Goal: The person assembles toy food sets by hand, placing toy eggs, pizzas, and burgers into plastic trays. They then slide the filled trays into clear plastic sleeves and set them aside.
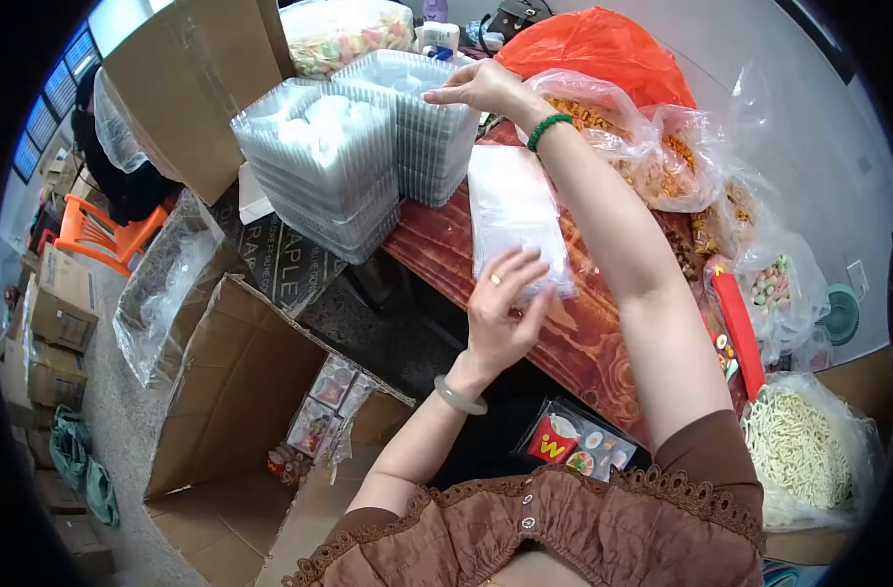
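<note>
My right hand (481,88), with a green bead bracelet on its wrist, reaches over the right stack of clear plastic trays (432,147). Its thumb and fingers close on the rim of the top clear plastic tray (407,73). A second stack of clear trays (314,166) stands to the left, with crumpled-looking clear pieces on top. My left hand (510,303) wears a ring and a pale bangle. It hovers with spread, bent fingers over the near end of a pile of clear plastic bags (513,201) on the red-brown table (588,352).
Bags of orange snacks (588,112), a red plastic bag (603,54) and a bag of pale sticks (799,445) line the right side. An open carton (212,391) stands at the lower left. By my body lies a packed tray (574,440) with a red fries-box picture.
</note>
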`<state>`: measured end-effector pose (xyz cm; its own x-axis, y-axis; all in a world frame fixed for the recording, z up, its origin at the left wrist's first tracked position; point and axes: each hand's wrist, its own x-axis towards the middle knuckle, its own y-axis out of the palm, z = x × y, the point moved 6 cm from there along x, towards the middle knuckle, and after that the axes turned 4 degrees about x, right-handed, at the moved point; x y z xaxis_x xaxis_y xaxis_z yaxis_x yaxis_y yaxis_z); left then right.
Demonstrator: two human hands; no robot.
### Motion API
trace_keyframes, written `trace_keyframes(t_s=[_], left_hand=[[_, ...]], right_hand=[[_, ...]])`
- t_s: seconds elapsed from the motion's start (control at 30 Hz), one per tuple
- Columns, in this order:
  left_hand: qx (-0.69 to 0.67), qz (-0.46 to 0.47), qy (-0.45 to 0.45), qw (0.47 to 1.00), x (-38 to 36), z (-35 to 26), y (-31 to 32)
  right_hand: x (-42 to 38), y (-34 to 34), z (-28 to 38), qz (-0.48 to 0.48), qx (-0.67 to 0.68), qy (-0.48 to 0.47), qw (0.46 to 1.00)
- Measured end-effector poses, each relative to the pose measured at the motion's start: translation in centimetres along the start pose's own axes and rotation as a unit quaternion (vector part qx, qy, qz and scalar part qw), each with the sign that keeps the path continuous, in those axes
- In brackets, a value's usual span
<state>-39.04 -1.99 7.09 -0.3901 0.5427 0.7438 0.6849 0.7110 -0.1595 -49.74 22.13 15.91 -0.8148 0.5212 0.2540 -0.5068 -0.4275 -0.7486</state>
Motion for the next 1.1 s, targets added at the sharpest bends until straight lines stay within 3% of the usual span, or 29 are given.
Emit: trace_keyframes(t_s=[0.07, 0.23, 0.37, 0.47, 0.53, 0.63, 0.67, 0.73, 0.77, 0.87, 0.93, 0.97, 1.03, 1.1], left_hand=[[0.022, -0.072, 0.023, 0.997, 3.2, 1.3, -0.5], [0.081, -0.201, 0.032, 0.976, 10.2, 4.2, -1.8], [0.101, -0.218, 0.022, 0.971, 13.2, 6.5, -1.9], [0.172, -0.208, -0.007, 0.963, 14.0, 9.9, -2.0], [0.275, -0.194, -0.008, 0.942, 13.6, 11.1, -1.9], [0.301, -0.194, -0.031, 0.933, 13.3, 11.0, -1.9], [0.300, -0.195, -0.029, 0.933, 13.3, 10.5, -1.9], [0.404, -0.154, -0.055, 0.900, 13.3, 9.9, -1.6], [0.414, -0.151, -0.057, 0.896, 13.5, 9.7, -1.7], [0.317, -0.160, -0.040, 0.934, 14.0, 8.5, -2.4], [0.228, -0.221, 0.009, 0.948, 14.0, 5.6, -3.1], [0.211, -0.204, -0.039, 0.955, 14.1, 4.5, -3.3], [0.127, -0.220, 0.014, 0.967, 14.3, 3.3, -3.0], [-0.129, -0.087, -0.085, 0.984, 14.4, 4.7, 0.0]], right_hand=[[0.8, 0.3, -0.8, 0.046, 0.025, 0.013, 0.999], [1.0, 0.1, -1.0, 0.048, 0.022, 0.003, 0.999], [1.6, 0.7, -1.0, 0.072, 0.041, -0.049, 0.995], [0.4, 1.0, 1.7, 0.047, -0.141, -0.090, 0.985], [-0.7, 1.7, 3.3, 0.038, -0.174, -0.090, 0.980], [-2.3, 1.3, 4.5, -0.095, -0.271, -0.123, 0.950], [-2.3, 1.5, 3.7, -0.096, -0.273, -0.123, 0.949], [-3.9, 0.0, 5.0, -0.221, -0.258, -0.242, 0.909], [-4.4, -1.2, 4.9, -0.225, -0.244, -0.205, 0.921], [-6.1, -5.8, 5.0, -0.273, -0.149, -0.211, 0.927], [-8.6, -9.7, 3.8, -0.223, -0.021, -0.171, 0.960], [-10.0, -11.6, 2.6, -0.171, 0.083, -0.138, 0.972], [-14.3, -15.0, -0.2, -0.099, 0.148, -0.038, 0.983], [-19.7, -17.7, -3.0, -0.020, 0.199, 0.043, 0.979]])
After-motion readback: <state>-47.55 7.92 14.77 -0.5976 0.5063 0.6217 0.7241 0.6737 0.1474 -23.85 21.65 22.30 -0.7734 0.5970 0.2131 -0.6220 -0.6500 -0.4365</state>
